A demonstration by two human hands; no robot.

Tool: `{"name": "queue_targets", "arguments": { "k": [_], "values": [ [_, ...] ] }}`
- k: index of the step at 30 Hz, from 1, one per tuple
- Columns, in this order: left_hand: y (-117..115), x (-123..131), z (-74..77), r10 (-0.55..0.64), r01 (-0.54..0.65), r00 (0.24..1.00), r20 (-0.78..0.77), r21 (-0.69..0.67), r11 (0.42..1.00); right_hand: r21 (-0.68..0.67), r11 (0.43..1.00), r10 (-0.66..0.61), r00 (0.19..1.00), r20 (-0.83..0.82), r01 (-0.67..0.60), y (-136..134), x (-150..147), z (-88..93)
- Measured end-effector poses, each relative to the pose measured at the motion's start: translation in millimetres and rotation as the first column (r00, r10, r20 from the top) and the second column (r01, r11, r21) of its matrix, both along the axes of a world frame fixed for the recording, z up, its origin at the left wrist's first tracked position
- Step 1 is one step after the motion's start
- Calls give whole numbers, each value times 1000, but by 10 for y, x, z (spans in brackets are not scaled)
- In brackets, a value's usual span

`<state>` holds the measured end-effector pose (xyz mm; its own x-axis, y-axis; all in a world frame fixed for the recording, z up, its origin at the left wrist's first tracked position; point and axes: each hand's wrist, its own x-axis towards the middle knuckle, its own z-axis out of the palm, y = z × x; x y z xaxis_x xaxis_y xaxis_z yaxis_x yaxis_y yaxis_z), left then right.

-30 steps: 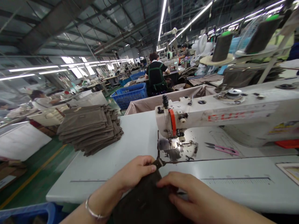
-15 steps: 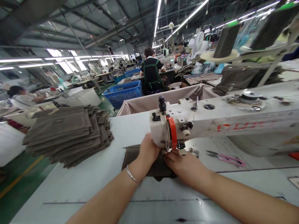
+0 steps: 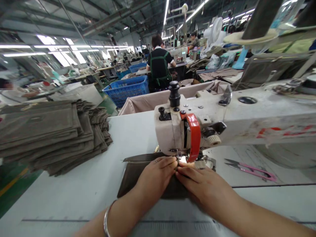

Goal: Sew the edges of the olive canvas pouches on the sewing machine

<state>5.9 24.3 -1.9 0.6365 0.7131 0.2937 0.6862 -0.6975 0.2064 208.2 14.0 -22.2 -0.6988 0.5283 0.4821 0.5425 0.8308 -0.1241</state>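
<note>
A dark olive-brown fabric piece (image 3: 133,176) lies flat on the white table under the head of the sewing machine (image 3: 170,131). My left hand (image 3: 155,174), with a silver bangle at the wrist, presses its closed fingers on the fabric just in front of the needle area. From the other side my right hand (image 3: 199,182) grips the same fabric, its fingertips meeting those of the left. A small lamp lights the spot at the fingertips. The hands partly hide the presser foot and the fabric's edge there. An orange-red guard (image 3: 194,136) stands above the right fingers.
Pink-handled thread snips (image 3: 254,169) lie right of the needle area. A tall stack of similar fabric pieces (image 3: 54,131) sits at the left. Behind the table are a cloth-lined bin (image 3: 148,98), a blue crate (image 3: 125,90) and a seated person (image 3: 159,65).
My left hand has come from beside the machine head to the front of the needle, its fingers now against the right hand's. The view has moved closer to the machine.
</note>
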Motion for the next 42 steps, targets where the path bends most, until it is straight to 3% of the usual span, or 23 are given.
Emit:
{"name": "queue_targets", "arguments": {
  "k": [6, 16, 26, 35, 38, 42],
  "values": [
    [84, -44, 41, -16, 18, 1000, 12, -103, 995, -32, 999, -17, 1000, 7, 17, -8, -18, 8],
    [55, -10, 92, -37, 38, 999, 8, -115, 993, -71, 997, -32, 999, 10, 32, -26, -27, 31],
    [72, -30, 62, 31, -15, 997, 70, -208, 978, -95, 995, -23, 999, -23, 21, -13, -14, 109],
    [72, -39, 21, 25, -7, 995, 96, -190, 982, -131, 991, -13, 998, -67, 4, -23, -45, 102],
    [67, -42, 39, 40, -21, 996, 82, -215, 976, -249, 967, 27, 998, -65, -43, 0, 32, 230],
    [-33, -65, 156, 16, -2, 998, 62, -218, 976, -400, 913, 69, 997, -37, -78, 87, 400, 541]
  ]
}}
